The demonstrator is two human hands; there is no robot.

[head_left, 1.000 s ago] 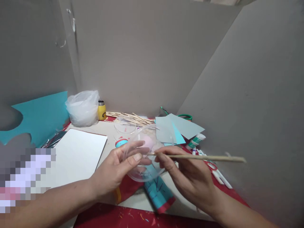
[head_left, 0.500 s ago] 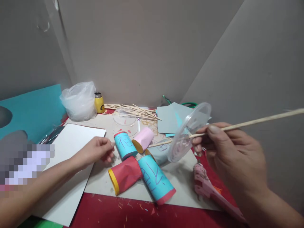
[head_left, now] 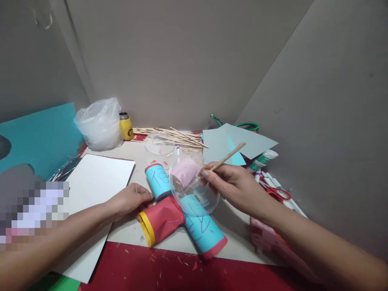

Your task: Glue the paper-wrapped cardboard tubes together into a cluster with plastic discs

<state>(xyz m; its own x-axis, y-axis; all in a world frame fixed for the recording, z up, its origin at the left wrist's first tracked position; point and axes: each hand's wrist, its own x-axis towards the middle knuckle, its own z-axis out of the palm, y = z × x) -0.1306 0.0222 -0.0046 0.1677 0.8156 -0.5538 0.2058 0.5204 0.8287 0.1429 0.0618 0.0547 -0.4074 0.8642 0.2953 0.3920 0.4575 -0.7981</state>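
Observation:
My right hand (head_left: 233, 184) pinches a thin wooden stick (head_left: 228, 157), which slants down to the left. At its lower part is a round clear plastic lid (head_left: 209, 200), tilted in front of the paper tubes; whether the stick passes through it, I cannot tell. Behind the lid show a pink tube (head_left: 185, 171) and a blue tube (head_left: 204, 230) with purple writing. My left hand (head_left: 131, 200), fingers curled, is beside a red tube with a yellow rim (head_left: 163, 221) and another blue tube (head_left: 158, 180). Its fingertips are partly hidden, as is anything in them.
White board (head_left: 100, 178) lies at left, near a plastic bag (head_left: 98, 125) and a yellow bottle (head_left: 125, 127). Wooden sticks (head_left: 176, 137) are piled at the back. Grey sheets (head_left: 242, 139), red-handled scissors (head_left: 277, 194) and a pink glue gun (head_left: 269, 242) are at right.
My right hand has moved left with the stick and lid, bringing the lid over the tubes. My left hand has shifted slightly right and down, closer to the red tube.

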